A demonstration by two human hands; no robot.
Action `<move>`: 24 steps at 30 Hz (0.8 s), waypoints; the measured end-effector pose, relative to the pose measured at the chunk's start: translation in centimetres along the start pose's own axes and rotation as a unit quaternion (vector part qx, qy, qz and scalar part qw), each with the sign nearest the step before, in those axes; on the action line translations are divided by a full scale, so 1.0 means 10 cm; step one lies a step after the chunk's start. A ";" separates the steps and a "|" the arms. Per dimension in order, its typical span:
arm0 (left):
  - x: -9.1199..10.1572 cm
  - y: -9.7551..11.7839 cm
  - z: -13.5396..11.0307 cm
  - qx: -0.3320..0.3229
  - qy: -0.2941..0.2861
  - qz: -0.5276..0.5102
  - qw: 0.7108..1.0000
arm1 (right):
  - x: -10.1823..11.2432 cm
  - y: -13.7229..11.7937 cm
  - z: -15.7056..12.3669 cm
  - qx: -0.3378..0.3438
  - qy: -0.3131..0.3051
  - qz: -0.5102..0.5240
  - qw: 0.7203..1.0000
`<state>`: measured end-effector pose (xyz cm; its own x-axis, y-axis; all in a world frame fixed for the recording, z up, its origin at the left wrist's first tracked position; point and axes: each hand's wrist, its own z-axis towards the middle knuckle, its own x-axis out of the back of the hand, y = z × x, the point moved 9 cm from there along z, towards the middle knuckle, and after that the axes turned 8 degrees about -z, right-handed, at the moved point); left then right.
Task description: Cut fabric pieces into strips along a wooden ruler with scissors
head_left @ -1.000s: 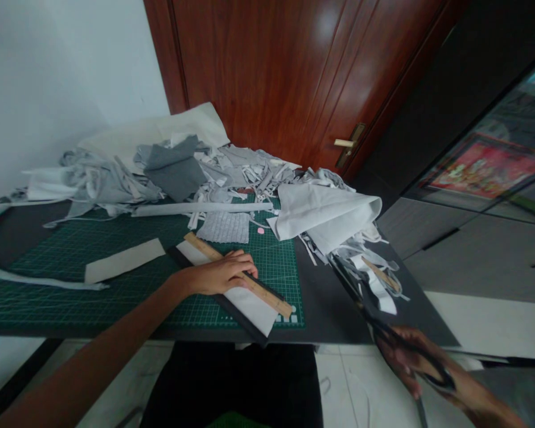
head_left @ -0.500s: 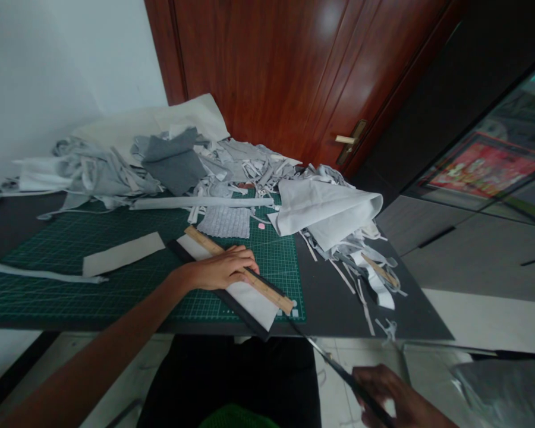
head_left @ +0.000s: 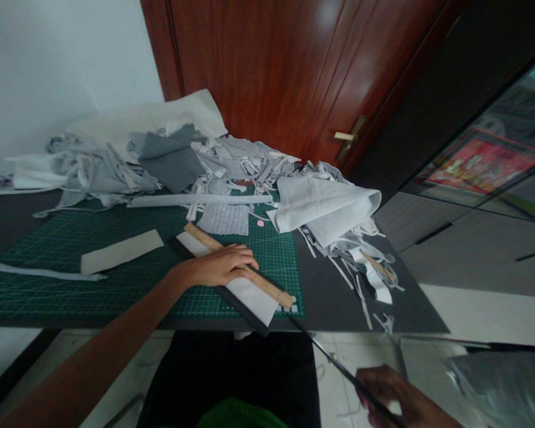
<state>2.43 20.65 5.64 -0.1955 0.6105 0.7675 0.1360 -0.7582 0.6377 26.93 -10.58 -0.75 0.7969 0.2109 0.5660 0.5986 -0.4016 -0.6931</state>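
My left hand (head_left: pixel 223 264) presses on a wooden ruler (head_left: pixel 270 288), fingers bent over its far edge and thumb on the near side. Under the ruler lies a pale strip of fabric (head_left: pixel 254 300) on a longer black strip (head_left: pixel 249 318), slanting across the green cutting mat (head_left: pixel 160 294). Low on the right, my right hand (head_left: pixel 387 392) is closed on long, dark-handled scissors (head_left: pixel 339 365), seen nearly edge-on. Their tip points toward the ruler's near end, by the table edge. I cannot make out whether the blades are apart.
A cream fabric piece (head_left: pixel 121 252) lies left on the mat. Behind it are heaped grey scraps (head_left: pixel 173 160), and a folded white cloth (head_left: pixel 325 205) tops more scraps at right. A ribbed grey swatch (head_left: pixel 225 220) and a pink bit (head_left: pixel 260 223) lie behind the ruler.
The view has shifted slightly. My left hand stays on the ruler, and the scissors in my right hand remain near the table edge with little visible movement.
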 end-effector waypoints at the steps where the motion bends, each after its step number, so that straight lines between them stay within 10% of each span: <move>1: 0.00 -0.01 0.01 0.001 -0.005 -0.002 1.000 | -0.03 -0.02 0.03 0.003 -0.023 0.022 0.999; 10: 0.00 -0.05 0.02 -0.001 -0.027 -0.010 1.000 | -0.23 -0.32 0.25 -0.013 -0.182 0.096 0.979; 24: 0.02 0.01 0.03 -0.006 -0.021 -0.036 0.999 | -0.14 -0.75 0.47 0.028 -0.221 0.105 0.969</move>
<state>2.70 20.78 5.82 -0.1634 0.6721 0.7222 0.1107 -0.7150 0.6903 21.73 -3.66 1.51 0.8509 0.4966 0.1713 0.4127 -0.4301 -0.8030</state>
